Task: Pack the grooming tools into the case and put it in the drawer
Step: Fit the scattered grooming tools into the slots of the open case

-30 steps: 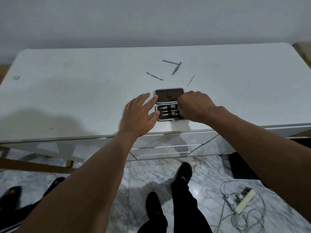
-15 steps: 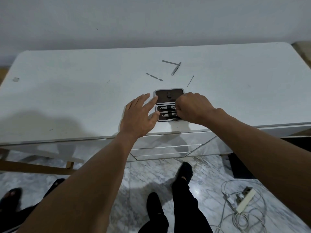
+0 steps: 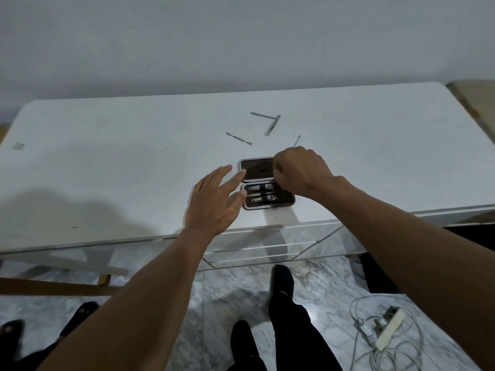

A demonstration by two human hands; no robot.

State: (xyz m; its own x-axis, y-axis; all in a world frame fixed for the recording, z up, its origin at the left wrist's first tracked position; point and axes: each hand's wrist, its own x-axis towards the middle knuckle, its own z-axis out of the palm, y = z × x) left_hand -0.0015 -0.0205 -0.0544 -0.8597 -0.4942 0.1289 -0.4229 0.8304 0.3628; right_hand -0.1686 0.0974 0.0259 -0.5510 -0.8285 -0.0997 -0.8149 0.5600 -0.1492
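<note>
A small dark grooming case (image 3: pixel 257 170) lies open near the front edge of the white table (image 3: pixel 107 167). Its lower half (image 3: pixel 284 200) holds nail clippers (image 3: pixel 258 187) under a strap. My left hand (image 3: pixel 214 202) rests flat beside the case, with straight fingertips touching its left edge. My right hand (image 3: pixel 300 170) hovers over the right side of the lid with curled fingers; I see nothing in them. Loose metal tools lie behind the case: a thin file (image 3: pixel 261 115), tweezers (image 3: pixel 272 125), a pusher (image 3: pixel 238 138) and a fine pick (image 3: pixel 296 141), which my right hand partly hides.
Mirrored drawer fronts (image 3: pixel 267 247) sit shut below the table edge. My legs and dark shoes (image 3: pixel 281 279) stand on the marble floor. A power strip with tangled cables (image 3: pixel 385 328) lies at the lower right. A wooden frame (image 3: pixel 53 286) runs under the table's left side.
My right hand has risen from the case's lower half to the right side of the lid, uncovering the clippers. My left hand stayed at the case's left edge.
</note>
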